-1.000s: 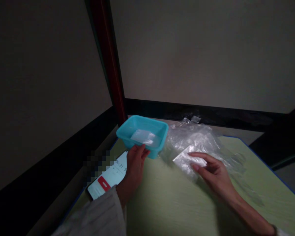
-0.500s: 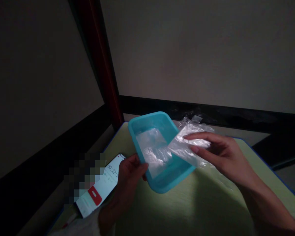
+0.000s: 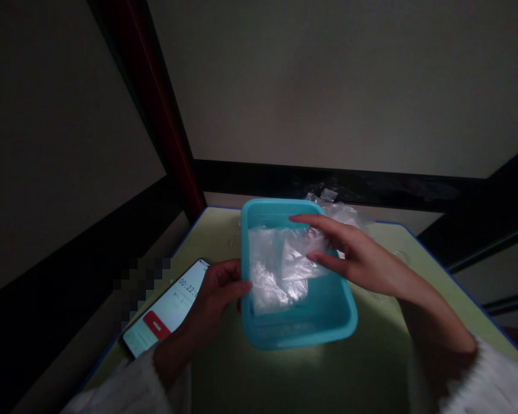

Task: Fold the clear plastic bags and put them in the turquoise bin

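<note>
Tray rim (image 3: 302, 340) partly behind right hand (image 3: 356, 256)

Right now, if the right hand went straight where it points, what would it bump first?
Probably the tub, on its left side. Depth is unclear, though: the right hand might brush the plastic by its fingers on the way.

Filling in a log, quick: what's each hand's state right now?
Left hand: closed, holding the tub by its rim.
Right hand: open over the plastic inside; contact unclear.
</note>
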`<move>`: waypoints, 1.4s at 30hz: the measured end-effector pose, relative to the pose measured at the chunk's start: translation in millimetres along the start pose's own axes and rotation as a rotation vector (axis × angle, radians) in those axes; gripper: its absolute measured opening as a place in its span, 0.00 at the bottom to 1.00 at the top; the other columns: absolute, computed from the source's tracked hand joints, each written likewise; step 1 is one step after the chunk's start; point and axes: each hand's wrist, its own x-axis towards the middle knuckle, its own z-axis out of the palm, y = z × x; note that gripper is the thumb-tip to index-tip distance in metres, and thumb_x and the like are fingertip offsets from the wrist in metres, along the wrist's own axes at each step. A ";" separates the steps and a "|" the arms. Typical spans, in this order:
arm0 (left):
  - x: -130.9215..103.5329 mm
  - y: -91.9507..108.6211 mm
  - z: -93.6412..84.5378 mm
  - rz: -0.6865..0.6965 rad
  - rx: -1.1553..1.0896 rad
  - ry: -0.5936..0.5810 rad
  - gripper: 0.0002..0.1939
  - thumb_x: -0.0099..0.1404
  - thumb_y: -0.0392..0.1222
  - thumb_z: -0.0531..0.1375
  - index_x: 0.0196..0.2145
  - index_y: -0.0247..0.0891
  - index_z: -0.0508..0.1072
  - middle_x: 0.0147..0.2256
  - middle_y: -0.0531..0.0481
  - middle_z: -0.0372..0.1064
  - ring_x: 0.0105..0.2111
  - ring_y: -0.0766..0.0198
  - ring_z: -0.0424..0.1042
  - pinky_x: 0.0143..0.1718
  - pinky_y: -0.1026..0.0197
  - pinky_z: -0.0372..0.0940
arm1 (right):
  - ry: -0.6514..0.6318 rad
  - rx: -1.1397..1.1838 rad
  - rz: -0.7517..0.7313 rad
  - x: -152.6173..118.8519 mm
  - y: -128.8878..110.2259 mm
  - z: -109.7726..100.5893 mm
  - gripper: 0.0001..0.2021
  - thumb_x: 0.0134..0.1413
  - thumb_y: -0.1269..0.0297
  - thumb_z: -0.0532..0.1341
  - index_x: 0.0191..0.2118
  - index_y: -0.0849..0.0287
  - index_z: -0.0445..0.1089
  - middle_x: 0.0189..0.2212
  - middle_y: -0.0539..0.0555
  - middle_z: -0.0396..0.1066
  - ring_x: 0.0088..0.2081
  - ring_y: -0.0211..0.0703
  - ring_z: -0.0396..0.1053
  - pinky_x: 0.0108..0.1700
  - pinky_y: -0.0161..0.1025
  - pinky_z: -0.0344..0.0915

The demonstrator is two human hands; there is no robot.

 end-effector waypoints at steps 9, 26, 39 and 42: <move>0.9 0.2 -0.6 -0.032 0.012 0.012 0.05 0.41 0.38 0.63 0.16 0.34 0.70 0.15 0.55 0.63 0.16 0.70 0.61 0.18 0.68 0.57 | 0.083 0.180 0.070 10.0 3.1 6.5 0.17 0.46 0.71 0.61 0.45 0.61 0.69 0.25 0.50 0.70 0.27 0.38 0.66 0.31 0.36 0.62; 2.7 -2.9 -2.0 -0.029 0.005 -0.004 0.06 0.41 0.38 0.64 0.17 0.33 0.70 0.15 0.55 0.63 0.16 0.70 0.61 0.18 0.68 0.56 | -0.090 0.485 -0.052 3.7 0.3 -3.5 0.22 0.54 0.71 0.51 0.56 0.59 0.55 0.34 0.53 0.75 0.37 0.41 0.72 0.39 0.39 0.66; 0.5 -3.1 -1.7 -0.031 0.020 -0.022 0.05 0.43 0.37 0.63 0.18 0.34 0.71 0.16 0.55 0.64 0.17 0.70 0.62 0.19 0.68 0.57 | 0.104 0.346 0.040 8.8 4.6 5.9 0.27 0.46 0.73 0.62 0.54 0.55 0.57 0.40 0.53 0.66 0.29 0.36 0.67 0.30 0.36 0.66; 0.9 -2.6 -1.7 -0.021 0.026 -0.025 0.05 0.43 0.38 0.63 0.17 0.34 0.70 0.16 0.55 0.64 0.17 0.70 0.61 0.19 0.68 0.56 | 0.098 0.304 0.066 9.0 5.2 4.1 0.30 0.46 0.73 0.61 0.56 0.54 0.54 0.43 0.54 0.64 0.28 0.35 0.66 0.30 0.36 0.67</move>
